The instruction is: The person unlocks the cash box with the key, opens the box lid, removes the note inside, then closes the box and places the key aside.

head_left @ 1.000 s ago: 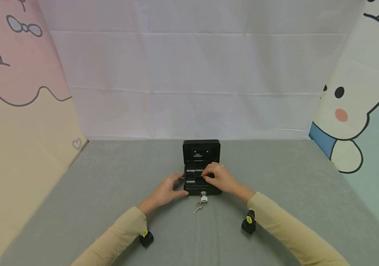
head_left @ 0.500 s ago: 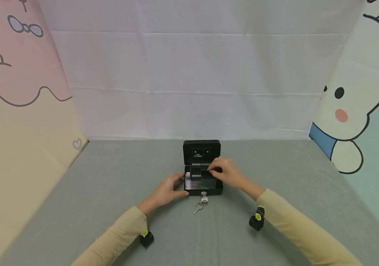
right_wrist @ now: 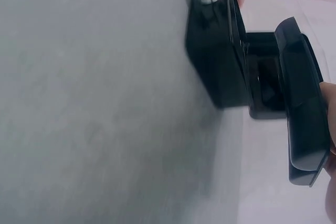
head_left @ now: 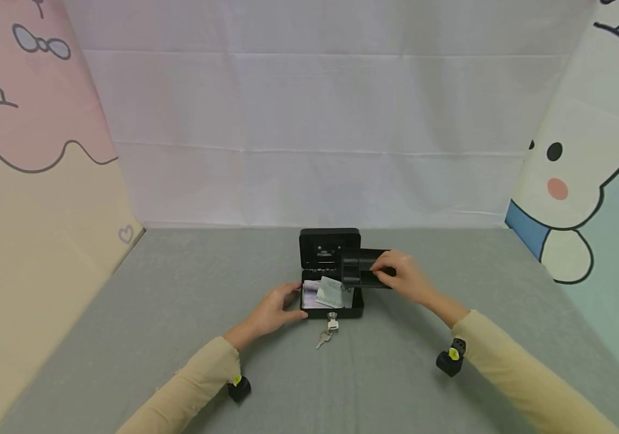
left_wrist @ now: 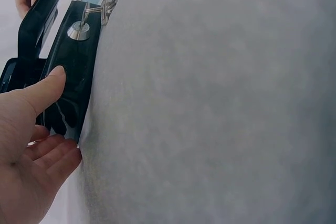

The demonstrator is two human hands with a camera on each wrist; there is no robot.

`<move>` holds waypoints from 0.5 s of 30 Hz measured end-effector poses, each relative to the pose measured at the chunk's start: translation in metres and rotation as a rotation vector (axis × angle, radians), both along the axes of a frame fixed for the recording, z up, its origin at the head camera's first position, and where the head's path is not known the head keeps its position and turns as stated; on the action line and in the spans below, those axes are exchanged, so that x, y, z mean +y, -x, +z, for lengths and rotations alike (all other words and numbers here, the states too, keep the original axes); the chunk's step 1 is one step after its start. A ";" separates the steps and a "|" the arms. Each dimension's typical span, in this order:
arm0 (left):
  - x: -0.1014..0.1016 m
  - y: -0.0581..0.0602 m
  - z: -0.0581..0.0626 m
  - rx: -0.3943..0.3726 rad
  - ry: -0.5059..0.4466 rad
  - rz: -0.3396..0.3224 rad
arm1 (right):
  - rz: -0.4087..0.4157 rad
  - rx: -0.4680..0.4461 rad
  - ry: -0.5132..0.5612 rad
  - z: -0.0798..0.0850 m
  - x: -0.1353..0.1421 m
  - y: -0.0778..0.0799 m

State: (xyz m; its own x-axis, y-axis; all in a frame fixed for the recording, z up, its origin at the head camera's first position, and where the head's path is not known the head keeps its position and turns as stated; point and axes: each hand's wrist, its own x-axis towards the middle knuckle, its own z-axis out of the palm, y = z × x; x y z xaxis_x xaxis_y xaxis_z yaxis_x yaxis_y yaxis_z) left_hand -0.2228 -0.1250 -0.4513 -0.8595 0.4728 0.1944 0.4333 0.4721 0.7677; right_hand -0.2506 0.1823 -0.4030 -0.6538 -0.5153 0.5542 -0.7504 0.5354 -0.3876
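Observation:
A black cash box (head_left: 336, 313) stands on the grey cloth in the head view, its lid (head_left: 328, 243) raised at the back. My left hand (head_left: 273, 310) holds its left front corner, thumb on the front wall and fingers at the side, as the left wrist view shows. My right hand (head_left: 404, 277) pinches a black compartment tray (head_left: 351, 268) and carries it above the box's right side. Paper banknotes (head_left: 333, 293), one pale green and one purplish, lie inside the box, partly hidden under the tray. A key sits in the front lock (left_wrist: 79, 31), with another key (head_left: 323, 339) hanging from it.
The grey cloth-covered table (head_left: 206, 265) spreads around the box. A white sheet (head_left: 309, 120) forms the back wall, and cartoon-printed panels (head_left: 553, 175) stand at both sides. A small black camera (head_left: 450, 358) is worn on each wrist.
My right hand has lifted the tray out of the box and moved it to the right, uncovering the banknotes. My left hand has stayed at the box's corner.

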 end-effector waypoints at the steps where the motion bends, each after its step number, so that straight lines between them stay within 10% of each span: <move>1: 0.000 0.000 0.000 -0.001 -0.001 -0.002 | -0.005 0.016 -0.003 0.000 0.004 0.000; 15: -0.001 0.000 0.001 -0.012 0.019 0.004 | -0.107 0.145 -0.038 -0.016 0.060 -0.001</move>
